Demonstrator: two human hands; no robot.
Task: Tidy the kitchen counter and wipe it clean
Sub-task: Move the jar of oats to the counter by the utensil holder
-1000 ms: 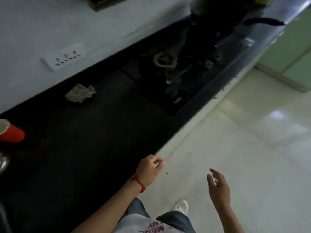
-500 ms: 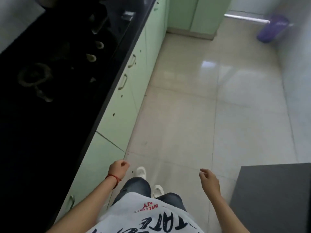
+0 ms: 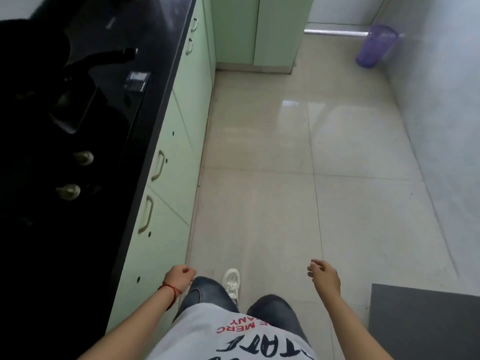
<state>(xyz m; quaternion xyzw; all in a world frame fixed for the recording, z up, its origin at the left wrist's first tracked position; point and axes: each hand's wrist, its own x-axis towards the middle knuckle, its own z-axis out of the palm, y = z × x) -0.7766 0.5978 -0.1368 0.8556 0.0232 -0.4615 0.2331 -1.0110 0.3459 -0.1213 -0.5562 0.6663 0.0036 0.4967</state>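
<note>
The black kitchen counter runs along the left side, very dark. A hob with two pale knobs is set into it, and a dark pan with a long handle stands on the hob. My left hand hangs beside the cabinet fronts, curled into a fist, with nothing visible in it. A red string is around that wrist. My right hand hangs over the floor with loosely bent fingers and holds nothing. Neither hand touches the counter.
Pale green cabinets with metal handles sit under the counter. A purple waste basket stands at the far right wall. A dark grey surface lies at the lower right. Beige floor tiles stretch ahead.
My view has swung from the counter to along the floor. The crumpled paper and the red cup have dropped out of sight. My left hand has closed into a fist.
</note>
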